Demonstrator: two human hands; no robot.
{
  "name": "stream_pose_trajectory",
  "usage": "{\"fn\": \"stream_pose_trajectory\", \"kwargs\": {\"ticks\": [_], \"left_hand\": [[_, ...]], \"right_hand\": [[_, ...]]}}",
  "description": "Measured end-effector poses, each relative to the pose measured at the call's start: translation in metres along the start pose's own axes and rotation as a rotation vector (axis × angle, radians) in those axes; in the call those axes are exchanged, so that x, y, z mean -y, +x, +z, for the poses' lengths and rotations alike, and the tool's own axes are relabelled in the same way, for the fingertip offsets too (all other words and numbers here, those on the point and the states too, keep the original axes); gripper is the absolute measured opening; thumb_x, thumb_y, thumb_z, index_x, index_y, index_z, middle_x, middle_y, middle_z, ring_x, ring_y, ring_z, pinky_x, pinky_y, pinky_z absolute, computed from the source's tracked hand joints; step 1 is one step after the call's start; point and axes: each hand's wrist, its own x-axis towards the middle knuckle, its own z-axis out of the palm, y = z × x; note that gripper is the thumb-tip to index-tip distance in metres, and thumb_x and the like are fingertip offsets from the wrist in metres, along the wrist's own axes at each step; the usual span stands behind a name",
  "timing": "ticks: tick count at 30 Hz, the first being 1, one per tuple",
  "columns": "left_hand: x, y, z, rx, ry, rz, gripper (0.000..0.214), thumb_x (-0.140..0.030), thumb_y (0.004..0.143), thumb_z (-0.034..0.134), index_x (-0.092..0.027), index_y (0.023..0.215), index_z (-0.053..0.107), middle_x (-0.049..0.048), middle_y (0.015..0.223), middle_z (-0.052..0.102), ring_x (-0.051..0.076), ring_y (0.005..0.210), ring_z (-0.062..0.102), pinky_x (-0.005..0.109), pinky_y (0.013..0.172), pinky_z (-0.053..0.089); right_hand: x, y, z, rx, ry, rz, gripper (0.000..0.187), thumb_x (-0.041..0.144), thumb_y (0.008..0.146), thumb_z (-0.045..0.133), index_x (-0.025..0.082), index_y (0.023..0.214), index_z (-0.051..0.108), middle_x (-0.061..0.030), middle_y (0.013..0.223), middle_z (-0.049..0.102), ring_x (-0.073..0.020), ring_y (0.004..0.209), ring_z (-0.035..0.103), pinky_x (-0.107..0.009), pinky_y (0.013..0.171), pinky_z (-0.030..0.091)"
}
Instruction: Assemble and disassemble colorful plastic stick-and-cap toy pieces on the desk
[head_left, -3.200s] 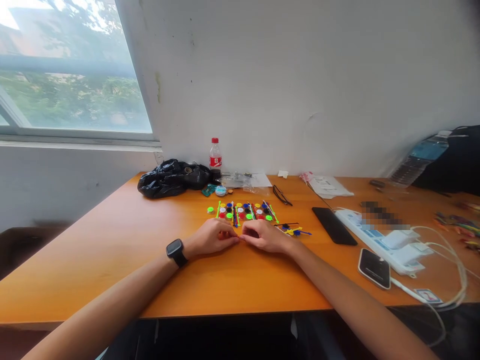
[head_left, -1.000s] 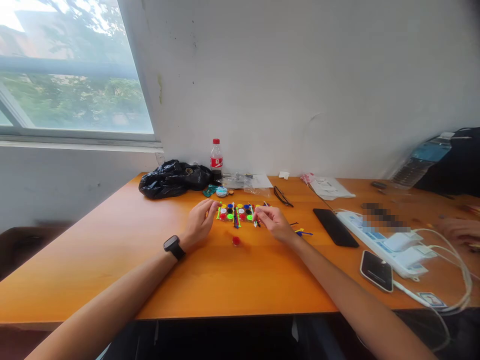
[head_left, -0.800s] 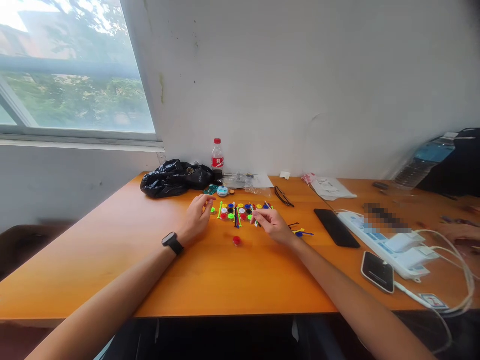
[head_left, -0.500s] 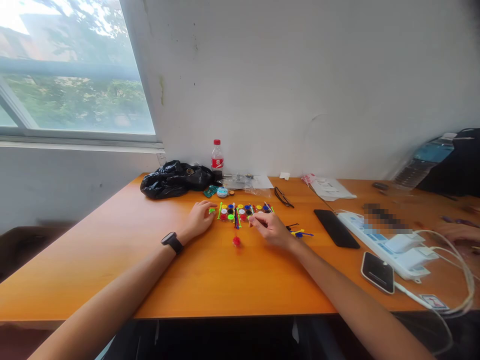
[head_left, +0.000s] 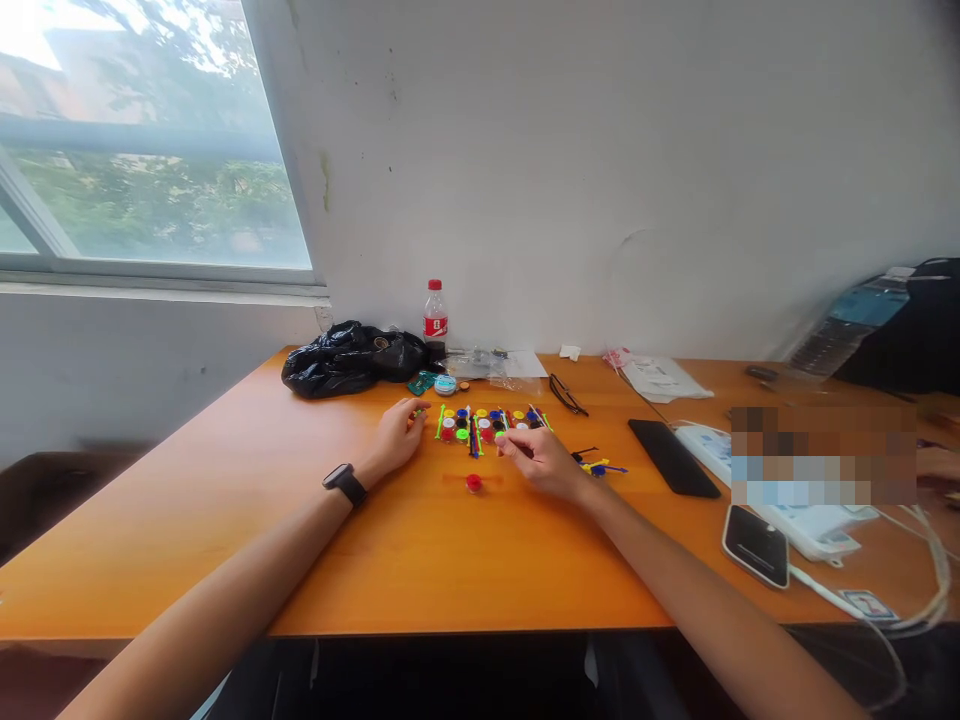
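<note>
A cluster of small coloured round pieces and thin coloured sticks (head_left: 487, 424) lies on the orange table (head_left: 465, 560). My left hand (head_left: 397, 436), with a black watch on its wrist, rests at the cluster's left end, fingers curled on a small green piece. My right hand (head_left: 541, 460) sits at the cluster's near right edge, fingertips pinched together on something I cannot make out. A single red round piece (head_left: 473, 483) lies apart, nearer to me, between my two hands. A few more sticks (head_left: 600, 465) lie to the right of my right hand.
At the back stand a red-capped bottle (head_left: 433, 315), a black plastic bag (head_left: 346, 356) and glasses (head_left: 564, 391). To the right lie a black phone (head_left: 672, 456), a second phone (head_left: 755, 546), a white power strip with cables, and papers (head_left: 658, 374). Another person's hand shows at the far right edge.
My hands moved apart and forward from the table's middle to the cluster, leaving one red piece behind. In the last second my right hand dropped lower at the cluster's near right.
</note>
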Motion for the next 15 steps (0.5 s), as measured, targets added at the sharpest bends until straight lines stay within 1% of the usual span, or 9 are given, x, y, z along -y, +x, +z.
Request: {"fn": "stream_pose_trajectory", "kwargs": {"ticks": [3, 6, 8, 11, 13, 15], "left_hand": [[-0.0005, 0.0001, 0.0004, -0.023, -0.012, 0.013, 0.026, -0.035, 0.099, 0.054, -0.018, 0.109, 0.071, 0.0095, 0.105, 0.070, 0.019, 0.082, 0.066, 0.032, 0.074, 0.057], [0.0012, -0.0006, 0.0014, -0.019, -0.016, 0.007, 0.023, -0.033, 0.096, 0.057, -0.018, 0.105, 0.071, 0.0085, 0.105, 0.065, 0.017, 0.075, 0.063, 0.031, 0.070, 0.056], [0.0025, -0.0012, 0.0021, -0.010, -0.022, 0.005, 0.021, -0.027, 0.093, 0.056, -0.018, 0.106, 0.071, 0.0084, 0.107, 0.065, 0.016, 0.074, 0.063, 0.031, 0.070, 0.056], [0.0025, -0.0019, 0.0020, 0.012, -0.018, 0.029, 0.027, -0.016, 0.089, 0.053, -0.017, 0.109, 0.071, 0.0091, 0.110, 0.066, 0.018, 0.081, 0.065, 0.032, 0.075, 0.056], [0.0013, -0.0023, 0.0013, 0.028, -0.008, 0.040, 0.031, -0.012, 0.087, 0.051, -0.017, 0.110, 0.071, 0.0096, 0.111, 0.066, 0.019, 0.085, 0.065, 0.032, 0.077, 0.055], [-0.0002, -0.0025, 0.0005, 0.037, 0.001, 0.042, 0.034, -0.010, 0.085, 0.050, -0.017, 0.110, 0.071, 0.0095, 0.112, 0.066, 0.019, 0.085, 0.064, 0.033, 0.078, 0.055]], "right_hand": [[0.0013, -0.0004, -0.0007, 0.007, -0.050, -0.014, 0.050, 0.054, 0.106, 0.045, 0.021, 0.072, 0.061, 0.0013, 0.059, 0.047, -0.0158, 0.061, 0.040, -0.029, 0.062, 0.030], [0.0034, -0.0008, -0.0014, 0.014, -0.115, -0.031, 0.047, 0.050, 0.107, 0.046, 0.021, 0.073, 0.061, 0.0019, 0.059, 0.046, -0.0154, 0.061, 0.040, -0.029, 0.062, 0.030], [0.0045, -0.0010, -0.0009, 0.011, -0.130, -0.030, 0.040, 0.047, 0.106, 0.049, 0.021, 0.080, 0.066, 0.0014, 0.061, 0.052, -0.0156, 0.062, 0.045, -0.029, 0.064, 0.033], [0.0062, -0.0014, 0.0015, 0.009, -0.105, -0.064, 0.027, 0.041, 0.104, 0.055, 0.022, 0.095, 0.071, -0.0012, 0.074, 0.065, -0.0164, 0.068, 0.054, -0.029, 0.068, 0.039], [0.0079, -0.0016, 0.0037, 0.008, -0.086, -0.125, 0.020, 0.037, 0.104, 0.057, 0.022, 0.102, 0.072, -0.0034, 0.086, 0.070, -0.0173, 0.073, 0.058, -0.030, 0.071, 0.043], [0.0100, -0.0016, 0.0059, -0.008, -0.081, -0.205, 0.016, 0.033, 0.103, 0.059, 0.022, 0.108, 0.071, -0.0057, 0.096, 0.072, -0.0192, 0.082, 0.062, -0.031, 0.076, 0.047]]}}
